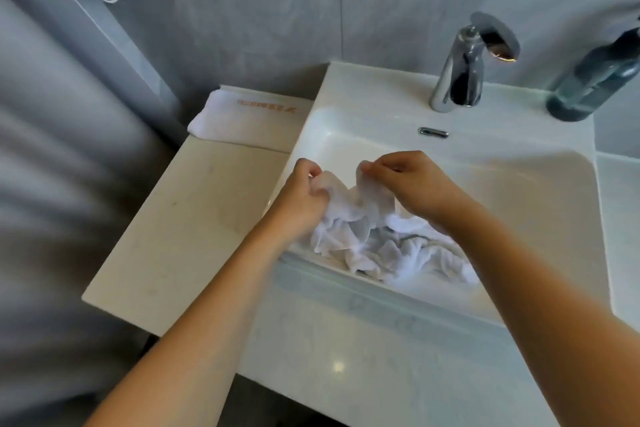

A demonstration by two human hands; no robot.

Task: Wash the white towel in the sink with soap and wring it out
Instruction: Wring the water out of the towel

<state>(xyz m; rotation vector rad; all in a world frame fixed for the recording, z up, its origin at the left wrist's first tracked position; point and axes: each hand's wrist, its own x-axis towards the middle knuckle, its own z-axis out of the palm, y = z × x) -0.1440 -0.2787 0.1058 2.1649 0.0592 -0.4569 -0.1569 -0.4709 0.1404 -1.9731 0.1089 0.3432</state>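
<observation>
White towel (377, 239) bunched wet in sink (519, 191) basin, upper edge lifted, left hand (299, 199) fingers pinching one corner, right hand (408, 180) fingers pinching adjacent fold, chrome tap (464, 73) behind, folded towel (242, 118) on desk (180, 232) at left.

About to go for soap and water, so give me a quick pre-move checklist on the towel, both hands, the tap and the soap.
1. White towel inside the sink: ok, bunched at the near side of the basin.
2. Left hand pinching a towel edge: ok.
3. Right hand pinching the neighbouring edge: ok.
4. Water running from the faucet: not ok, no stream visible.
5. Soap within reach: cannot tell; a dark bottle stands on the rim to the right of the faucet, its contents unclear.
6. Towel wet or soaped: cannot tell.
</observation>
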